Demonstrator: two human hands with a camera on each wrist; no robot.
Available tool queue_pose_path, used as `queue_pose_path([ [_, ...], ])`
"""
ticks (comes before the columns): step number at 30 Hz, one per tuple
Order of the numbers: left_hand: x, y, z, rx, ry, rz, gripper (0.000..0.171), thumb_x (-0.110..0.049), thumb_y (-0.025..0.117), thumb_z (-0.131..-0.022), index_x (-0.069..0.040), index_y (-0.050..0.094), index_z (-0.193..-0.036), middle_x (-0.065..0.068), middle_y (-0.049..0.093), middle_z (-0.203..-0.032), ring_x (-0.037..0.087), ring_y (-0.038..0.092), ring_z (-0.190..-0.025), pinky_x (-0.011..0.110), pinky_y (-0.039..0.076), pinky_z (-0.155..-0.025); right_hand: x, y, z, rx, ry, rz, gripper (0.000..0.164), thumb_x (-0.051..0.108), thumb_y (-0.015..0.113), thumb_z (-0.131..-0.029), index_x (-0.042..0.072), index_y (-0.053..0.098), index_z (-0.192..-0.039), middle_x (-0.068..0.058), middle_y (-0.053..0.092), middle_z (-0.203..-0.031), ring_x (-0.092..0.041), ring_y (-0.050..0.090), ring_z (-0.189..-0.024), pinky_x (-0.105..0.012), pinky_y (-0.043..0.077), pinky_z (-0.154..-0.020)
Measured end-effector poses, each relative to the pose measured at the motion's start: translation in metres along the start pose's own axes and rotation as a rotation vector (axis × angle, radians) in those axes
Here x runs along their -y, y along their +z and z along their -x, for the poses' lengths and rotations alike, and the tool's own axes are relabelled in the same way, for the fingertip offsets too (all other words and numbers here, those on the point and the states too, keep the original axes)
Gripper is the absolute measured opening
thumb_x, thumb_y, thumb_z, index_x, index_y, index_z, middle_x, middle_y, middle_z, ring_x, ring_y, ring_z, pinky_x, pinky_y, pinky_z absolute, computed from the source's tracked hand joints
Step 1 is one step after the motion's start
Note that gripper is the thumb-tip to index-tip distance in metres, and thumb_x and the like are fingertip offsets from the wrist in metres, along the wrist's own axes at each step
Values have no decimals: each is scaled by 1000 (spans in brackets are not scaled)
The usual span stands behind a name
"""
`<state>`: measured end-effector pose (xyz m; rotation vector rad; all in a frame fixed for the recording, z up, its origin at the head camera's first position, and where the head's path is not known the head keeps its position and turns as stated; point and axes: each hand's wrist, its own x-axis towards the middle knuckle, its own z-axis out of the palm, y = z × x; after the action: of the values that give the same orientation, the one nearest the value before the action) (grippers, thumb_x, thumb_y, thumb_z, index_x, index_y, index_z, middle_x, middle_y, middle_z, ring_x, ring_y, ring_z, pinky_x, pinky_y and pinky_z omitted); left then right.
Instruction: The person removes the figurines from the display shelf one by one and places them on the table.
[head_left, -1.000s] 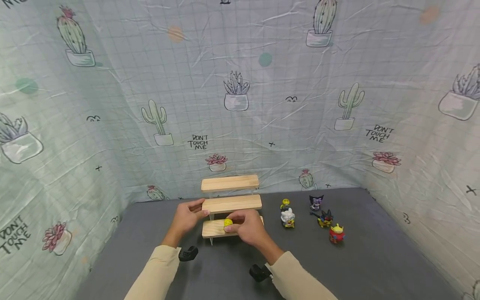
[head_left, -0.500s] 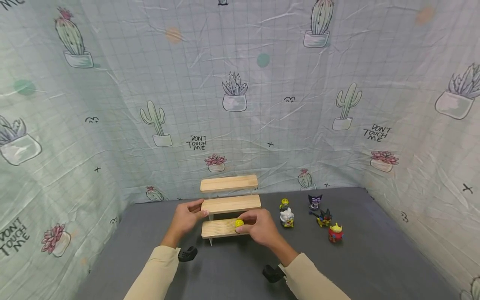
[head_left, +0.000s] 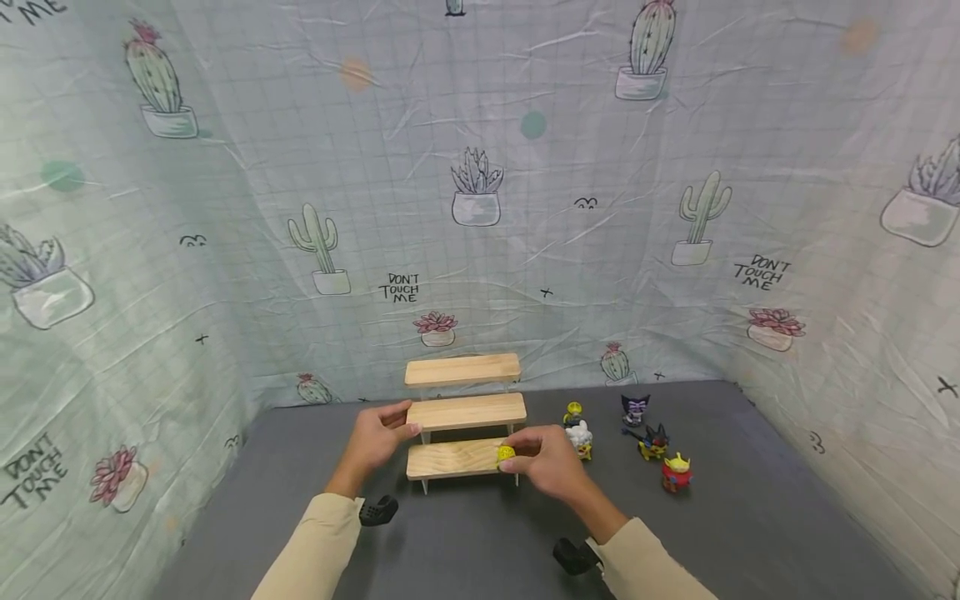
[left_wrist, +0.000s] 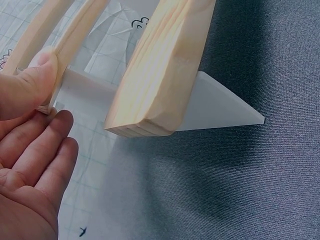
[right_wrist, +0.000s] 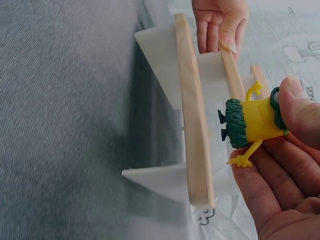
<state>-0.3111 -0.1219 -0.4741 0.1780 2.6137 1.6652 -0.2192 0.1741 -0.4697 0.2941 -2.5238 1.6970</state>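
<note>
A three-tier wooden stand with white side supports is in the middle of the head view. My left hand pinches the left end of its middle shelf, thumb above and fingers below. Between thumb and fingers, my right hand holds a yellow minion figurine with a dark green skirt and goggles. In the head view the figurine is over the right end of the lowest shelf. The right wrist view shows its feet pointing toward that shelf, with a gap between them.
Right of the stand, several small figurines stand on the dark grey tabletop: a white one, a small yellow one, a purple-black one, a black-eared one and a red one. A cactus-print cloth encloses the table.
My right hand has carried the minion figurine rightward along the lowest shelf, from near its middle to its right end. The left hand keeps its hold on the middle shelf.
</note>
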Motion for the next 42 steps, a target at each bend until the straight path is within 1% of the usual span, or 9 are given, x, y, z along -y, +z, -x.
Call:
queue_pose_path([
  [7,0,3,-1,-14,7,-10,56,-5,76,-94,2,58,-146,25,59,-148,39,57,-139,49,56,-110,-9,-11,5,-32,-6,13,20,5,87,-82,3,82,-101,-12,81,-100,-19,75,-91,-27,64,-78],
  [11,0,2,0,-9,6,-3,57,-5,76,-95,2,56,-148,24,58,-149,39,57,-140,48,56,-110,-13,-18,8,-47,-3,28,20,5,87,-82,3,81,-101,-13,80,-102,-20,76,-92,-28,64,-79],
  [19,0,2,-1,-8,9,3,57,-5,76,-94,2,56,-148,24,58,-149,39,57,-140,48,56,-110,-19,-28,11,-63,15,38,17,5,87,-82,5,82,-98,-10,80,-97,-16,75,-88,-23,62,-75],
  [28,1,2,-1,-4,14,12,57,-5,75,-95,2,56,-148,24,56,-151,39,56,-141,47,56,-110,-27,-39,17,-69,22,54,17,3,87,-81,4,82,-97,-12,80,-96,-15,74,-85,-23,62,-74],
  [42,1,1,0,-6,14,12,57,-6,76,-95,3,56,-148,23,56,-151,39,56,-141,48,56,-110,-32,-53,23,-104,87,103,18,4,87,-82,4,82,-98,-10,80,-99,-16,74,-88,-22,61,-75],
])
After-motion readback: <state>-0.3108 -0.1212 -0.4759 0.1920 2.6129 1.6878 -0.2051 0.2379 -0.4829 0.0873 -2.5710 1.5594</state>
